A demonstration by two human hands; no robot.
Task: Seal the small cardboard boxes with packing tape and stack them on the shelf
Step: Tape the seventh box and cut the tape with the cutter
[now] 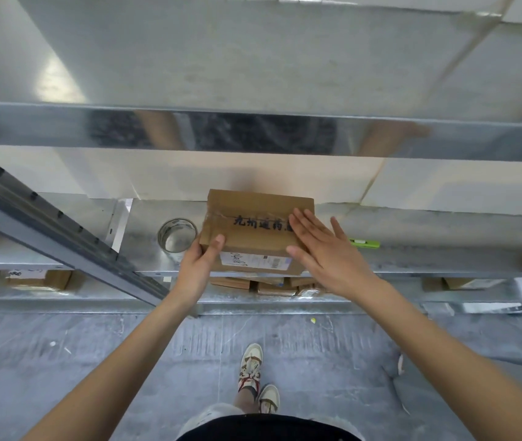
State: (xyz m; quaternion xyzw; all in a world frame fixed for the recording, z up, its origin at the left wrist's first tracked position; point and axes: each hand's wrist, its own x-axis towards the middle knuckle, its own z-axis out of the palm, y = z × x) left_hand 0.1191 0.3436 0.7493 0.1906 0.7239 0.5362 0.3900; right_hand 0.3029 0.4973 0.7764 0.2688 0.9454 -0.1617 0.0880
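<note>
We are smoothing the tape on the box [253,233] with our flat, straight-fingered right hand [323,249] while our left hand [201,265] is gripping its corner on the shelf [444,249]; stacking is not yet done.

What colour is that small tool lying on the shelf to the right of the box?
Bright green, with a small white part; the tool shows in the head view.

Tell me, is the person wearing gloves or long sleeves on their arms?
No. Both the left hand and the right hand are bare, with no gloves, rings or watch. Both forearms are uncovered too, with no sleeves in view, and the fingers have short, plain nails.
</note>
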